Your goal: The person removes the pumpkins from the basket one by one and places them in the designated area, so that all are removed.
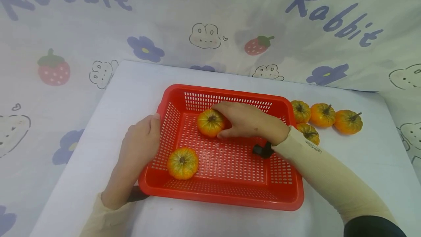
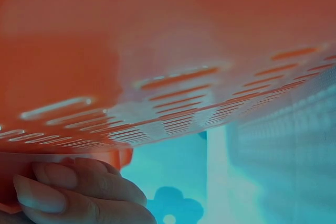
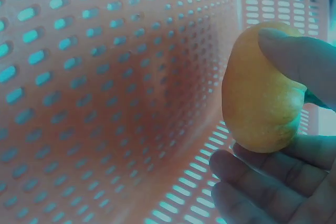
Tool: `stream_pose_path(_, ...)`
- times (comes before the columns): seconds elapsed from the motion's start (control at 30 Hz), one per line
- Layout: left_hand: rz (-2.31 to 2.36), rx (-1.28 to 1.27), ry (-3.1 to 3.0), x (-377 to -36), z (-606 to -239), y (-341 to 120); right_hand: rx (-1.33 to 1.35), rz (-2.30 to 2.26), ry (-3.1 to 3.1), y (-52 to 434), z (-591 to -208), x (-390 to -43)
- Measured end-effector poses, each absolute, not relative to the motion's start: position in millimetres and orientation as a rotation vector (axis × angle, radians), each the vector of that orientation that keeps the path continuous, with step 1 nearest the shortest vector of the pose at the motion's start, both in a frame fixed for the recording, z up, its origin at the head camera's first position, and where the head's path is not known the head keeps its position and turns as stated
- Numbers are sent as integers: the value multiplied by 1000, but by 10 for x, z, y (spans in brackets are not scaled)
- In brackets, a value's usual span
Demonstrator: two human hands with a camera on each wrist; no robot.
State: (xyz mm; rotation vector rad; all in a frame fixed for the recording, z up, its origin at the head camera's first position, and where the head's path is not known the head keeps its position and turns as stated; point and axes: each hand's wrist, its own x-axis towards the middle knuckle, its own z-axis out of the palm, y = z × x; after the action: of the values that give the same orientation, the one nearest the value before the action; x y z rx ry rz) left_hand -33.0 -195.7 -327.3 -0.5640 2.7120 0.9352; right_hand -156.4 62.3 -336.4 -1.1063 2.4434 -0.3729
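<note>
Grip, left hand: left hand (image 1: pixel 139 145) rests against the outer left wall of the red basket (image 1: pixel 227 198), thumb hooked over the rim, fingers curled under the lip.
Grip, right hand: right hand (image 1: pixel 246 120) reaches into the basket, thumb and fingers pinching a small pumpkin (image 1: pixel 211 122).
Held pumpkin, position: inside the basket, toward the back wall, left of centre; whether it touches the floor cannot be told.
Second pumpkin: loose pumpkin (image 1: pixel 182 162) lies on the basket floor in the front left corner, well apart from the held one.
Left wrist view: shows only fingertips (image 2: pixel 39 195) tucked under the basket rim and the slotted underside of the wall, which the head view hides.
Right wrist view: shows the pumpkin's smooth side gripped between thumb above and fingers (image 3: pixel 252 174) below, with the perforated wall behind; stem not visible here.
Outside, right: four pumpkins (image 1: pixel 323 115) cluster on the white table (image 1: pixel 361 156) just beside the basket's right wall.
Obstruction: the right forearm crosses the basket's right wall and partly covers the nearest outside pumpkin.
Backdrop: printed cloth (image 1: pixel 230 17) with strawberries, flowers and lettering hangs behind.
</note>
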Motion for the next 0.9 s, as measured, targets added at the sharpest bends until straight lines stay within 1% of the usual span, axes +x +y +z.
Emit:
stream_pose_path(0.4, 930, -571, 2724, -352, -3278, -1917, -1155, -396, 2470, 697, -3179, -1520)
stream_pose_path(0.9, 912, -583, 2719, -339, -3276, -1939, -1155, -324, 2507, 862, -2886, -1364)
